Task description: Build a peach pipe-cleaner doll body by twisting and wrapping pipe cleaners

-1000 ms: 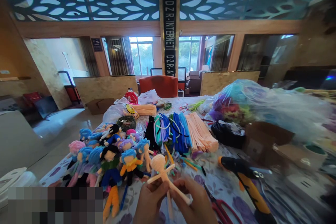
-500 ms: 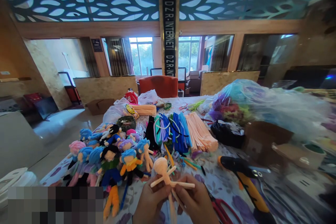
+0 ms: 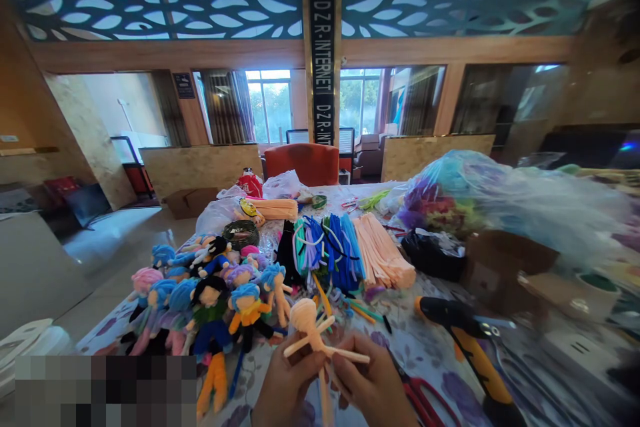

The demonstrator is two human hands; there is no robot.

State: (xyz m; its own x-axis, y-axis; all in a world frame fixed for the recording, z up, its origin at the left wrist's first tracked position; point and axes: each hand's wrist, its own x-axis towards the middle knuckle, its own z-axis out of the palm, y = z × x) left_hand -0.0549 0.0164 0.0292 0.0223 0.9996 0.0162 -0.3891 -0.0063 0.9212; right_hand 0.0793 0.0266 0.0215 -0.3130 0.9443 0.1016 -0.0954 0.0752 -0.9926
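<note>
A peach doll figure made of fuzzy stems, with a round head and several strips sticking out, is held up near the bottom centre. My left hand pinches its body from the left, below the head. From the right, my right hand closes on the same body and its lower strips, fingertips close to those of my left hand. Finished-looking dolls with blue, pink and black hair lie to the left. Beyond the figure are bundles of blue stems and peach stems.
A yellow and black glue gun and red-handled scissors lie at the right. Behind them are a black bag, a cardboard box and a large clear plastic bag. A wire coil sits behind the dolls.
The doll figure has tilted and shifted very slightly left in my fingers. Both hands keep nearly the same place and hold.
</note>
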